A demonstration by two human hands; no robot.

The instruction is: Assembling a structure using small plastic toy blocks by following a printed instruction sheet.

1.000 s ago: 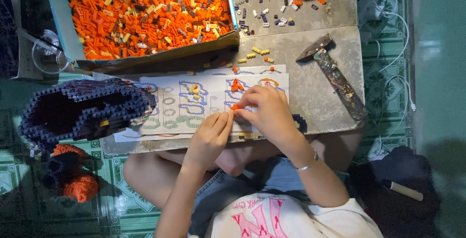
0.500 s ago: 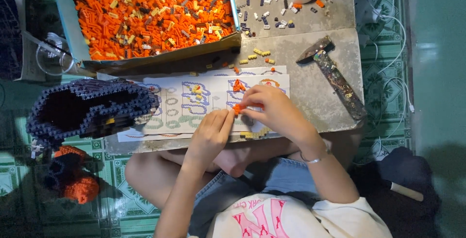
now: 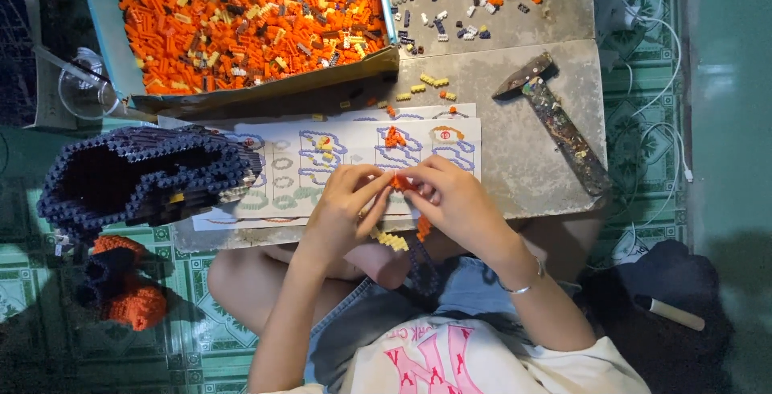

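Nearest the camera, the left hand (image 3: 342, 209) and the right hand (image 3: 450, 201) meet fingertip to fingertip, both pinched narrow on a small orange brick piece (image 3: 400, 182) held between them, just above the near edge of the instruction sheet (image 3: 362, 153). Below the hands a short yellow brick strip (image 3: 392, 240) and what seems to be another orange bit lie at the edge of the grey slab (image 3: 515, 145). To the left sits a large hollow dark blue brick model (image 3: 137, 177), touching the sheet. A worn hammer (image 3: 555, 121) lies on the slab to the right. Farther off, a cardboard box of mostly orange bricks (image 3: 241, 16) stands beside scattered loose pieces (image 3: 450, 8).
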